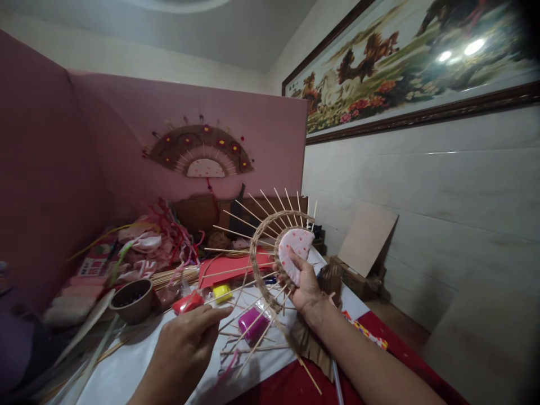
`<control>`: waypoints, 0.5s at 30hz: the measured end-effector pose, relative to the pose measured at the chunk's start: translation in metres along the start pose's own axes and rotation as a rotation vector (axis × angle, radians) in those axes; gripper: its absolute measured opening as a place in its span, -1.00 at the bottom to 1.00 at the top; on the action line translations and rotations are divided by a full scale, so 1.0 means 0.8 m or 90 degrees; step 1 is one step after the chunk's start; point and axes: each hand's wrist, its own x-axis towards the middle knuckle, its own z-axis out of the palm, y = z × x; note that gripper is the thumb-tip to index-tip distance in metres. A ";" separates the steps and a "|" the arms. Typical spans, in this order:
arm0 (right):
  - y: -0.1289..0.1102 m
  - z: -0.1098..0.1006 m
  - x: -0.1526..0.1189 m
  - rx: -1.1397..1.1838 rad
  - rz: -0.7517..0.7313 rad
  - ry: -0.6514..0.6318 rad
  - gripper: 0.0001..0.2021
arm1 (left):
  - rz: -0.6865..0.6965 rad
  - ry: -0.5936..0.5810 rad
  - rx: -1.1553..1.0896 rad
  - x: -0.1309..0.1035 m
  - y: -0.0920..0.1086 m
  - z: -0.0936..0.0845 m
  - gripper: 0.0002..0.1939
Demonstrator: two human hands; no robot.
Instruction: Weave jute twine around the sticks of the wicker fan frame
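A half-round piece covered in white cloth with red dots [300,243] has thin wooden sticks fanning out from it, with a curved band of brown twine [253,253] woven across them. My right hand [306,287] grips this piece at its lower part, thumb over the cloth. On the left, my left hand [189,343] is closed near the lower sticks, its forefinger and thumb around a strand or stick end that is too small to make out. Below the sticks lies a purple clay pack [253,324].
Yellow clay [222,292], red clay [188,302] and a brown bowl [133,301] are on the left of the table. Pink ribbons [181,236] pile up behind. A finished fan [202,149] hangs on the pink panel. Brown corrugated card [310,343] lies beneath my right wrist.
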 end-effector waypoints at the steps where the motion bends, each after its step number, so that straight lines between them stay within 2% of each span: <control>1: -0.002 0.000 0.000 0.008 0.010 0.004 -0.86 | -0.036 -0.013 -0.080 0.001 0.001 -0.002 -0.74; 4: -0.003 0.000 -0.002 0.027 0.055 0.008 -0.88 | -0.137 -0.063 -0.325 0.006 0.007 -0.005 -0.76; 7: 0.002 0.001 -0.005 0.046 0.104 0.000 -0.85 | -0.186 -0.125 -0.473 0.009 0.018 -0.001 -0.77; 11: 0.012 0.000 -0.011 0.062 0.138 -0.016 -0.83 | -0.164 -0.153 -0.500 0.005 0.029 0.016 -0.76; 15: 0.019 0.000 -0.015 0.065 0.155 -0.036 -0.83 | -0.154 -0.105 -0.482 -0.001 0.027 0.036 -0.77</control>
